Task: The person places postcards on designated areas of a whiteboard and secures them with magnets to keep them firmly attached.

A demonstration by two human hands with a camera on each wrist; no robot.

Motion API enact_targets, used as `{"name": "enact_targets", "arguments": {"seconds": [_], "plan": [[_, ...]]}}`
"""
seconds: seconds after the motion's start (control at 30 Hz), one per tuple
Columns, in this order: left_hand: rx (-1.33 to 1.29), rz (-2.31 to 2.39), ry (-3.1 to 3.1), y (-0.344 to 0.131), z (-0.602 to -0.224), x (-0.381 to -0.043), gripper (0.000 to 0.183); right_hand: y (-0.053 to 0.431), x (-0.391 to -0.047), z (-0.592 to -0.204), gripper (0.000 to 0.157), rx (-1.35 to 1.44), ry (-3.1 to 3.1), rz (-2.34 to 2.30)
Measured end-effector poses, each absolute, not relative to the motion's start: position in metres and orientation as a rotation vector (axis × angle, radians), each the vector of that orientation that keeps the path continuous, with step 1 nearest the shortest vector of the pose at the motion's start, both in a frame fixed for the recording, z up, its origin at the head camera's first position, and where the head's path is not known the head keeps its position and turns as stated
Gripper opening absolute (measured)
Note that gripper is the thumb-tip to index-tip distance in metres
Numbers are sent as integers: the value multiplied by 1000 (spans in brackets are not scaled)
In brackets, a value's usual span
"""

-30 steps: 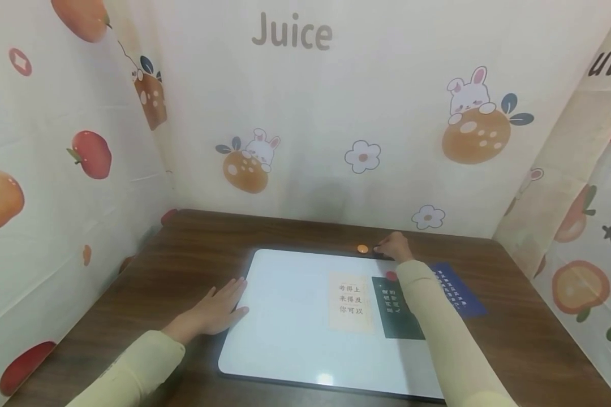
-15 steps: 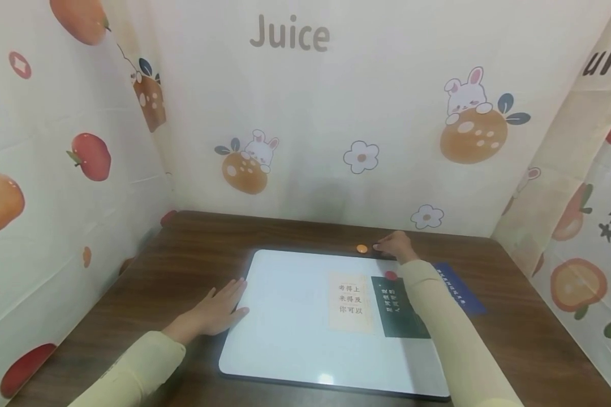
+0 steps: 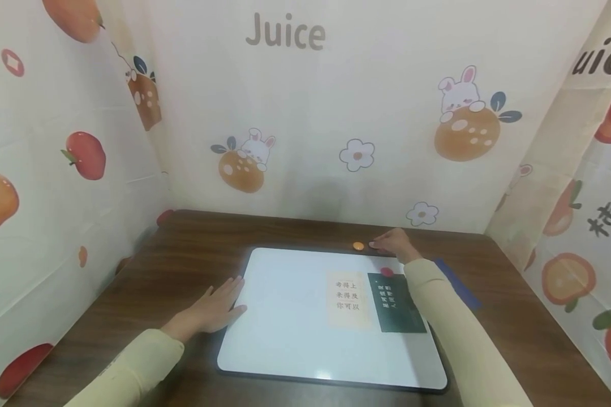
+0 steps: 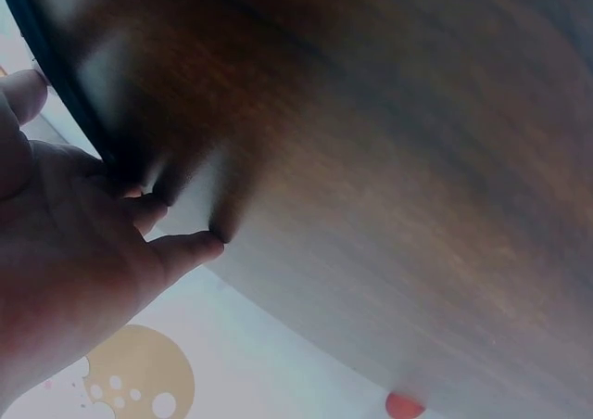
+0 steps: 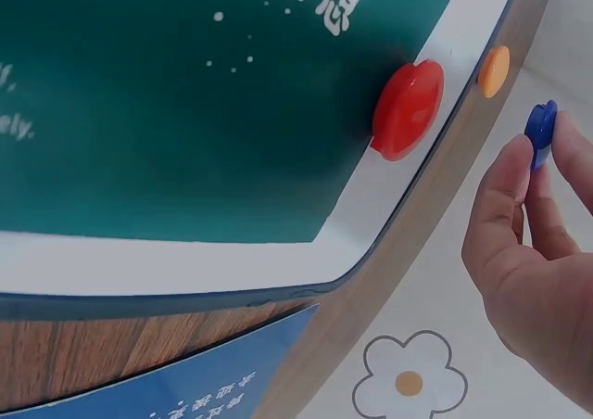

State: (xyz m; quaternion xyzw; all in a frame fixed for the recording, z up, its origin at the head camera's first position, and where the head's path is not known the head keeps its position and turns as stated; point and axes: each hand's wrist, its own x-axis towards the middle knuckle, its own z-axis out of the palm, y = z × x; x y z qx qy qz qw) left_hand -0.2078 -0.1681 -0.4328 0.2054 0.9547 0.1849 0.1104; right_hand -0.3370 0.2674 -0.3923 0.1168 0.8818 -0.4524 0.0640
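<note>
My left hand (image 3: 215, 310) lies with straight fingers on the left edge of a whiteboard (image 3: 270, 328). In the left wrist view, its fingertips (image 4: 190, 247) reach past the board's dark rim. Beyond the board's far edge, my right hand (image 3: 396, 243) pinches a small blue magnet (image 5: 540, 133) between thumb and fingers. Just left of that hand, an orange magnet (image 3: 358, 246) sits on the table. A red magnet (image 3: 387, 272) is at the top edge of a green card (image 3: 394, 308) on the board. Left of it lies a cream card (image 3: 348, 319) with printed characters.
A blue card (image 3: 458, 282) lies on the brown wooden table (image 3: 198, 237) right of the board, partly hidden by my right sleeve (image 3: 453, 322). Patterned cloth (image 3: 305, 102) hangs behind and along both sides of the table.
My right forearm has shifted slightly right, uncovering the board's near right corner and more of the green card while covering more of the blue card. My left hand stays on the board's edge.
</note>
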Motion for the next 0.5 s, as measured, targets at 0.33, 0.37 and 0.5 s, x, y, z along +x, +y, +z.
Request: {"name": "enact_targets", "arguments": {"seconds": [0.33,0.37,0.5], "plan": [[604,555,2799,-166,-425,-204,70,264,-328,-391,34,331,2676,-1324],[603,554,2799,-166,-425,-204,70,264,-327,-391,34,329,2674,-1323],[598,559,2797,-166,-424,-203,69,261,-322,-391,34,318,2666,-1307]]}}
